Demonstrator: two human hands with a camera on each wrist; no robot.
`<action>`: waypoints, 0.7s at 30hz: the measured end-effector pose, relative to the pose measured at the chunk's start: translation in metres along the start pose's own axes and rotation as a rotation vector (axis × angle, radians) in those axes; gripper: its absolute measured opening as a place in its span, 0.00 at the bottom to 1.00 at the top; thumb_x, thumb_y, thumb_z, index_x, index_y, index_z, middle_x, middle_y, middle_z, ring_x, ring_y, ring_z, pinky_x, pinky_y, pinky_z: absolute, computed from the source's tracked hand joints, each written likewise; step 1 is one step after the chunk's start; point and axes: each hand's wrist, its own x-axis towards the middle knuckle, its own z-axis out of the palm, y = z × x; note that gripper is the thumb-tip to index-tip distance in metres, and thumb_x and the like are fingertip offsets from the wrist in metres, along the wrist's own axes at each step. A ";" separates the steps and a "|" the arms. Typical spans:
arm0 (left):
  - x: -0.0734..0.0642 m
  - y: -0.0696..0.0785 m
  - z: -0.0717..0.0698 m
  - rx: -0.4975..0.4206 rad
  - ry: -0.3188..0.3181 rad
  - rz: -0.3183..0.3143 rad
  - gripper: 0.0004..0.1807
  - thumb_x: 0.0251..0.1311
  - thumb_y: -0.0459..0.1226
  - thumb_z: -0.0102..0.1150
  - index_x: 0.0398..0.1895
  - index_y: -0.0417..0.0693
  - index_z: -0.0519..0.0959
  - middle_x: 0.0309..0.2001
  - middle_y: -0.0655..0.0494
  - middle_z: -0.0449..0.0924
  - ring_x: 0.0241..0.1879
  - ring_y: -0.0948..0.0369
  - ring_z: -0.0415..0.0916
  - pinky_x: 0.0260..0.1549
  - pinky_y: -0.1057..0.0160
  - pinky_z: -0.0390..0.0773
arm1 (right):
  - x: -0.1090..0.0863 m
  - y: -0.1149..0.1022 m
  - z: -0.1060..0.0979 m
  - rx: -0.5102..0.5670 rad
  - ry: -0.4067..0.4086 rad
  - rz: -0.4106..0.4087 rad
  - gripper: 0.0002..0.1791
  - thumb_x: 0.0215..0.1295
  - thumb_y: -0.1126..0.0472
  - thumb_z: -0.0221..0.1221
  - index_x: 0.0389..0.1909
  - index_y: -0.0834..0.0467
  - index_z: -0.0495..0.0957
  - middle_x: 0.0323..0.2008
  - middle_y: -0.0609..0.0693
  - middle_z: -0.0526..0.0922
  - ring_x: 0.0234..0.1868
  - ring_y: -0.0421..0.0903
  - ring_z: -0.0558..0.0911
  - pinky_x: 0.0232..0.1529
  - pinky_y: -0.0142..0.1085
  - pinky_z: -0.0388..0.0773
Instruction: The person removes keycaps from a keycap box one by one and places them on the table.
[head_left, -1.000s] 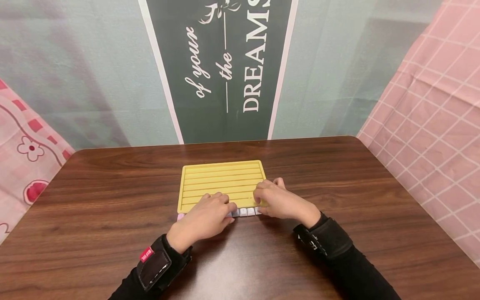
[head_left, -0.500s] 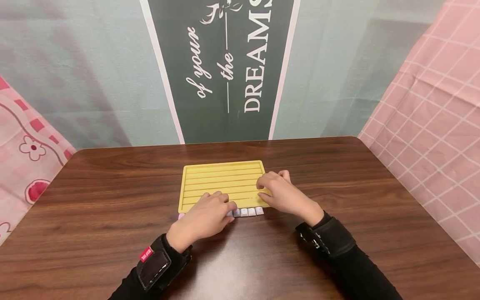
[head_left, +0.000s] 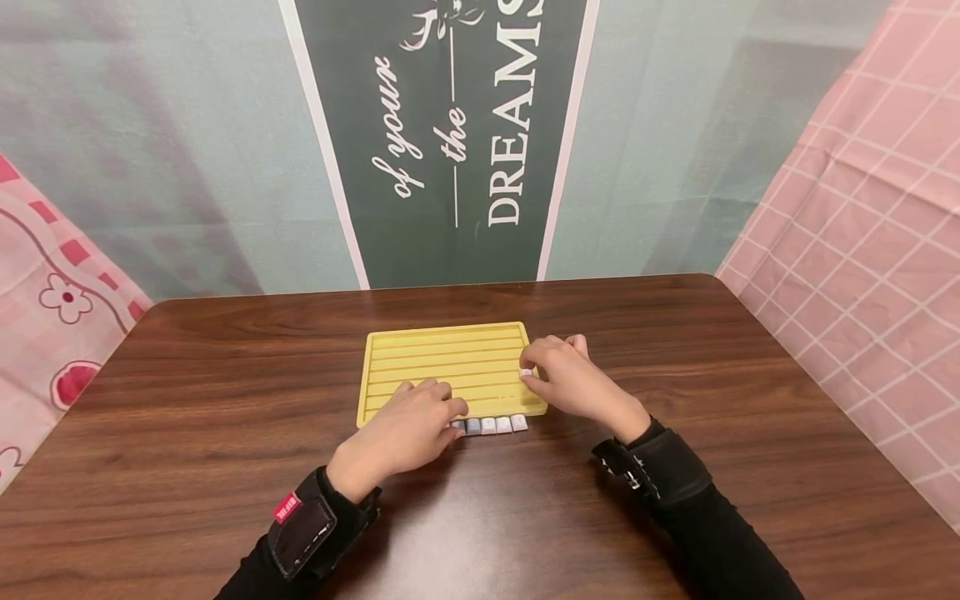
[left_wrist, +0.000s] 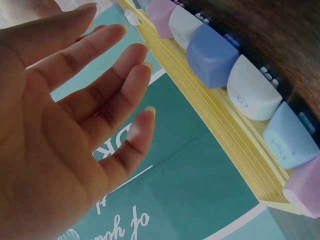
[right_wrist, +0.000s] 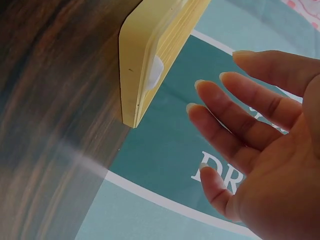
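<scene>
The yellow ridged tray [head_left: 442, 333] lies on the table with several keycaps [head_left: 489, 426] in a row along its near side. In the left wrist view these include a blue keycap [left_wrist: 212, 55] and a white keycap [left_wrist: 252, 87]. My left hand [head_left: 405, 425] hangs over the tray's near left part, hiding part of the row; its fingers [left_wrist: 135, 90] are relaxed and hold nothing. At the tray's right end is my right hand [head_left: 573, 383], fingers loosely bent. One white keycap [right_wrist: 156, 72] sits inside the right wall, apart from the fingers in the right wrist view.
The brown wooden table [head_left: 750, 417] extends around the tray. A green cloth with white lettering [head_left: 457, 167] hangs behind it. Pink patterned cloths flank the left side [head_left: 63, 292] and the right side [head_left: 885, 208].
My right hand has moved away from the near right corner, up and to the right. A white keycap now shows between its thumb and finger in the head view. The left hand shifted slightly left.
</scene>
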 end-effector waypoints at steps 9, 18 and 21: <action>0.000 -0.003 0.002 0.002 -0.004 -0.006 0.08 0.53 0.38 0.63 0.36 0.49 0.80 0.29 0.58 0.71 0.34 0.58 0.70 0.30 0.58 0.66 | 0.006 0.001 -0.001 0.008 0.014 0.066 0.05 0.55 0.63 0.62 0.31 0.60 0.77 0.29 0.47 0.77 0.32 0.44 0.71 0.38 0.46 0.53; -0.001 -0.006 0.001 -0.006 -0.009 -0.026 0.08 0.53 0.38 0.63 0.37 0.49 0.80 0.29 0.58 0.71 0.35 0.58 0.70 0.30 0.58 0.65 | 0.013 0.006 0.001 0.035 -0.059 0.125 0.08 0.56 0.63 0.62 0.35 0.61 0.78 0.31 0.49 0.77 0.33 0.46 0.70 0.37 0.46 0.51; -0.001 -0.007 0.000 -0.008 -0.019 -0.043 0.09 0.53 0.38 0.63 0.38 0.49 0.80 0.30 0.58 0.72 0.35 0.57 0.70 0.31 0.58 0.65 | 0.015 0.008 0.003 0.046 -0.083 0.147 0.08 0.56 0.63 0.61 0.37 0.61 0.79 0.34 0.50 0.78 0.34 0.47 0.70 0.37 0.46 0.51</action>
